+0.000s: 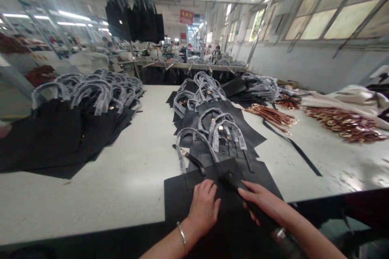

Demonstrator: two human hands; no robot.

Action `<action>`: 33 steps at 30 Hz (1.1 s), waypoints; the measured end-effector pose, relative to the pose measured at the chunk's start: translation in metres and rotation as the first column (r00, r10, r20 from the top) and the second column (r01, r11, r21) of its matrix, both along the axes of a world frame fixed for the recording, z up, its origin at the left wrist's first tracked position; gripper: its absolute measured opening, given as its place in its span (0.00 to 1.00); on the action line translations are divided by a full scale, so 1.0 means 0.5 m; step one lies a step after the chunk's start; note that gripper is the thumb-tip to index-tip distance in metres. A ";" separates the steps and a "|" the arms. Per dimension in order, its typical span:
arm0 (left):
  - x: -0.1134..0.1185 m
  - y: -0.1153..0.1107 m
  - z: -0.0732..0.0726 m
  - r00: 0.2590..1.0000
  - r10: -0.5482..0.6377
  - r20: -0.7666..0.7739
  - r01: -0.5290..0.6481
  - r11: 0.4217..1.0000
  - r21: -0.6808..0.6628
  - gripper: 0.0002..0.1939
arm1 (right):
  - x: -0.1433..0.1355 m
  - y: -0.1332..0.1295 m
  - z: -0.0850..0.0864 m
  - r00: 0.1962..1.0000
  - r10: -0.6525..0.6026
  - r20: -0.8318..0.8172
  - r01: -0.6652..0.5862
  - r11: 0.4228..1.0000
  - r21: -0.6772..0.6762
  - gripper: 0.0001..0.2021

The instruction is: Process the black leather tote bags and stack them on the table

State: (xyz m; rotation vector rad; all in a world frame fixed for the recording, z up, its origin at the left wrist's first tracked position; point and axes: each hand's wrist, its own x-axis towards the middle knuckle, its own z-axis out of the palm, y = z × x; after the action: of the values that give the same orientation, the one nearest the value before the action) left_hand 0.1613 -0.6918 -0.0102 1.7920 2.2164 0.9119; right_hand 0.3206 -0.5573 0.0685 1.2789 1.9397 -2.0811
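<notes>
Near the table's front edge lies a black bag panel point(179, 194), its lower part hanging over the edge. My left hand point(204, 204) rests on it with bent fingers, the fingertips at the end of a short black strap point(196, 161) with a gold buckle. A black handheld tool point(258, 210) is gripped in my right hand point(263, 202), its head over the panel, right of my left hand. Beyond the panel, black bags with plastic-wrapped handles point(209, 121) overlap in a row.
More black bags with wrapped handles point(54, 129) are piled on the left of the white table point(130, 182). On the right are brown straps with gold clips point(273, 117), a long black strap point(299, 151) and pale material point(352, 99). Bags point(133, 18) hang overhead.
</notes>
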 end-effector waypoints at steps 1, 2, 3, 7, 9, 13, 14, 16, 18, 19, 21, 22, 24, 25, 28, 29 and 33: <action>0.000 0.000 0.001 1.000 0.008 0.007 -0.008 1.000 0.002 0.17 | -0.001 0.003 0.001 1.000 0.008 -0.003 -0.008 1.000 0.009 0.26; 0.000 0.000 0.000 1.000 0.023 0.013 -0.023 1.000 0.005 0.17 | 0.002 0.004 0.003 1.000 0.016 0.003 -0.016 1.000 0.018 0.26; 0.001 -0.001 0.000 0.999 0.038 0.019 -0.038 0.999 0.006 0.17 | 0.006 0.004 0.004 1.000 0.022 0.017 -0.022 0.999 0.025 0.26; 0.003 -0.001 -0.005 0.998 0.059 0.024 -0.059 0.998 0.013 0.15 | 0.020 0.000 0.011 0.997 0.035 0.073 -0.034 0.999 -0.009 0.24; 0.003 0.000 -0.006 0.999 0.042 0.022 -0.043 0.999 0.019 0.16 | 0.009 -0.001 0.010 0.997 0.035 0.063 -0.034 0.999 -0.012 0.23; 0.000 0.001 -0.006 0.999 0.025 0.028 -0.026 0.999 0.034 0.16 | -0.034 0.003 0.011 0.997 -0.065 -0.033 0.069 0.986 0.151 0.28; -0.001 0.000 -0.005 0.999 0.022 0.032 -0.023 0.999 0.041 0.17 | -0.043 0.005 0.016 0.993 -0.095 -0.073 0.108 0.973 0.205 0.29; -0.001 -0.009 -0.004 0.999 0.006 0.034 -0.008 0.998 0.056 0.16 | -0.053 0.007 0.033 0.985 -0.119 -0.121 0.148 0.951 0.273 0.31; 0.001 -0.024 -0.004 1.000 -0.008 0.020 0.007 0.998 0.060 0.13 | -0.055 0.007 0.051 0.992 -0.085 -0.097 0.107 0.960 0.260 0.32; 0.002 -0.033 -0.004 1.000 -0.015 0.007 0.015 0.998 0.057 0.11 | -0.056 0.005 0.057 0.997 -0.050 -0.066 0.064 0.973 0.223 0.32; 0.002 -0.051 -0.009 0.999 -0.027 -0.022 0.028 0.998 0.055 0.09 | -0.059 -0.002 0.062 0.999 0.037 -0.002 -0.037 0.991 0.126 0.31; 0.001 -0.058 -0.012 0.999 -0.037 -0.034 0.039 0.998 0.058 0.09 | -0.063 -0.007 0.060 0.996 0.087 0.020 -0.088 0.993 0.081 0.30; -0.003 -0.069 -0.022 0.997 -0.064 -0.050 0.068 0.995 0.077 0.10 | -0.078 -0.016 0.049 0.983 0.178 0.045 -0.179 0.984 0.020 0.28; -0.006 -0.072 -0.028 0.996 -0.075 -0.057 0.080 0.992 0.093 0.10 | -0.089 -0.020 0.041 0.975 0.215 0.053 -0.216 0.976 0.001 0.27; -0.014 -0.072 -0.042 0.994 -0.080 -0.071 0.090 0.985 0.145 0.09 | -0.129 -0.028 0.022 0.961 0.271 0.062 -0.270 0.963 -0.014 0.26; -0.015 -0.071 -0.045 0.995 -0.071 -0.065 0.080 0.984 0.162 0.09 | -0.143 -0.028 0.019 0.962 0.268 0.056 -0.268 0.963 -0.001 0.26; -0.021 -0.068 -0.051 0.999 -0.041 0.024 0.035 0.979 0.199 0.08 | -0.179 -0.013 0.029 0.995 0.093 -0.032 -0.086 0.981 0.176 0.31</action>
State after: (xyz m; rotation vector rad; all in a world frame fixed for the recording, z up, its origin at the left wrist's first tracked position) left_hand 0.1510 -0.7260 -0.0356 1.8832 2.1326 1.1796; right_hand 0.2313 -0.5640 0.0828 1.1602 2.1951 -1.9475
